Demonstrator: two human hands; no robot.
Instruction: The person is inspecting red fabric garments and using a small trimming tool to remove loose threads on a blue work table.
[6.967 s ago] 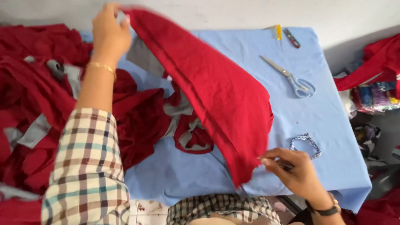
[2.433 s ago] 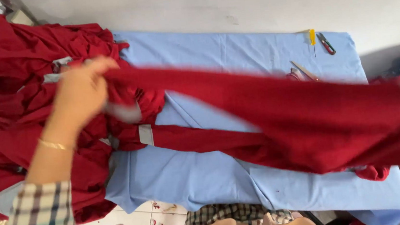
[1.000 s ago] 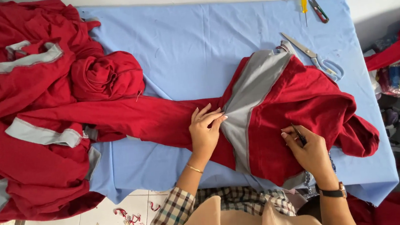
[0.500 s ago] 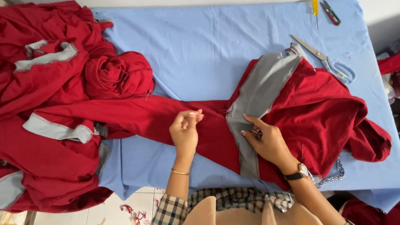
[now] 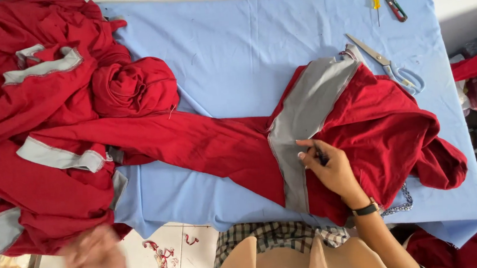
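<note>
1 red garment (image 5: pixel 365 134) with grey band (image 5: pixel 306 116), spread on blue desk (image 5: pixel 231 48). Right hand (image 5: pixel 333 169) lies on the band, fingers closed on a small dark tool (image 5: pixel 320 155). Left hand (image 5: pixel 92 264) blurred below desk edge; grip unreadable. Scissors (image 5: pixel 388 66) near garment.

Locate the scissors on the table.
In the head view, the scissors lie on the blue cloth at upper right, beside the red garment's grey band.

Right hand (image 5: pixel 333 169) on red garment (image 5: pixel 365 140)
</note>
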